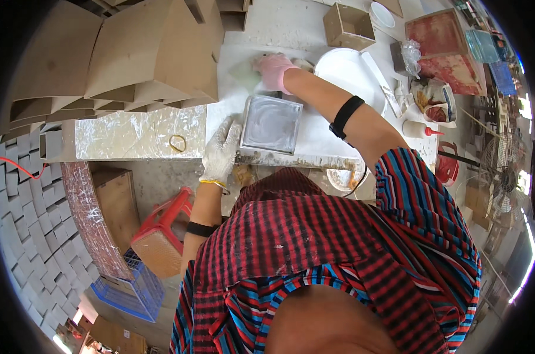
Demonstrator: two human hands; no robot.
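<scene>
Rested left hand (222, 144), unclenched, just beside the grey square box (271, 125); reached past it with right hand (273, 70), couldn't tell its grasp. Possibly risked knocking the box by drawing back too low.

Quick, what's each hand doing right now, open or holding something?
Left hand: open, beside the grey square tray; contact unclear.
Right hand, pink-gloved: too blurred to tell open or closed.
</scene>
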